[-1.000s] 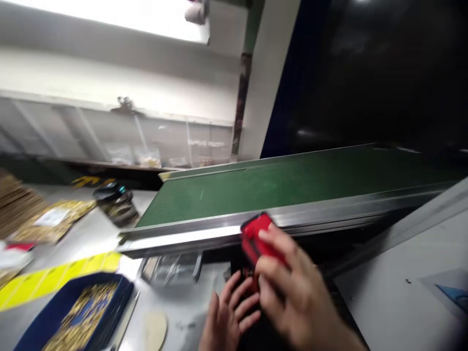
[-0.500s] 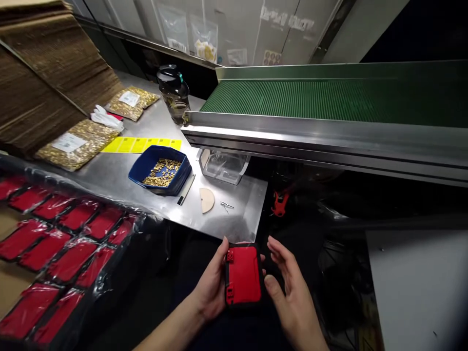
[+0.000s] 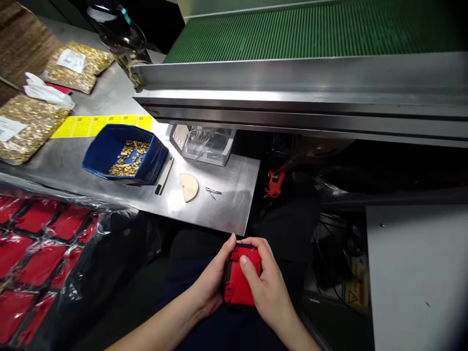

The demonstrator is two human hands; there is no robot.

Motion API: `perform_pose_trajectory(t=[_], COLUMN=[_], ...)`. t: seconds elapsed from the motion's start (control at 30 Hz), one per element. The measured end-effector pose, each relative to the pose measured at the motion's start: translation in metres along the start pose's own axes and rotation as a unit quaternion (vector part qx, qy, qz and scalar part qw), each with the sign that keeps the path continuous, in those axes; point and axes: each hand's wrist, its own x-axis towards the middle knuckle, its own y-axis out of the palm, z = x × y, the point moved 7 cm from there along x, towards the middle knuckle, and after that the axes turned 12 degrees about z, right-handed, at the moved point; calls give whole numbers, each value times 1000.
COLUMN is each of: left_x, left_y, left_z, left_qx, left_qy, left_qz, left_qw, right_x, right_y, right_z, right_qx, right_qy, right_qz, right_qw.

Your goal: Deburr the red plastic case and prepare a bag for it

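Note:
A small red rectangular case [image 3: 240, 288] with black edging and hinge-like red parts along its left side is held low in front of me, over my lap. My left hand [image 3: 210, 282] wraps round its left side from below, thumb at the upper left corner. My right hand [image 3: 269, 285] clasps it from the right, thumb lying on the red face and fingers over the top edge. Those fingers hide the upper right part. On the metal table [image 3: 234, 214] beyond lie a wooden part-disc [image 3: 189, 187] and small thin metal pieces [image 3: 213, 191].
A blue bin [image 3: 155, 163] holds small brass-coloured pieces. Beside it lie a pale slim tool [image 3: 165, 175] and a clear tray [image 3: 212, 153]. Bags of golden pieces [image 3: 34, 119] sit left; plastic-wrapped red cases [image 3: 44, 263] stand lower left. A green conveyor [image 3: 285, 34] crosses behind.
My right hand has moved left from beside the case and closed on it, thumb on its face. My left hand still holds it. The view has shifted downward and nearer the table.

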Motion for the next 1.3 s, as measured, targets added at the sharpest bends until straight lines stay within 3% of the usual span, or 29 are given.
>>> perform_pose_trajectory(t=[0.3,0.4,0.5,0.57,0.67,0.73,0.8,0.87,0.97,1.07,1.13,1.23,1.3], left_x=[7,8,8,4,-7,-17,-24,-28,-26,-19,-19,-19,-18], left_y=[-1,-1,2,5,11,17,21,17,10,16,21,21,22], left_z=[-3,-11,-26,-35,-44,-45,-45,-48,-53,-41,-30,-22,-18], left_qx=[7,21,101,219,426,516,552,540,464,327,235,162,133], left_qy=[-40,-7,59,100,154,186,204,208,188,94,26,-11,-30], left_qz=[32,40,57,58,29,27,30,8,16,161,237,249,244], left_qw=[999,999,991,969,891,836,808,815,866,926,942,955,960], right_x=[1,-2,-7,-10,-11,-9,-6,-4,-6,-12,-14,-13,-9], right_y=[-5,-15,-29,-30,-20,-20,-24,-27,-27,-20,-16,-29,-38], right_z=[-2,-10,-20,-22,-21,-20,-20,-20,-16,-7,1,11,15], right_qx=[-6,-5,-2,7,42,55,79,128,207,229,180,14,-39], right_qy=[20,14,33,46,63,75,79,72,67,56,35,-23,-44], right_qz=[73,60,10,25,90,88,65,63,83,122,138,41,-22], right_qw=[997,998,999,999,993,992,992,987,972,964,973,999,998])
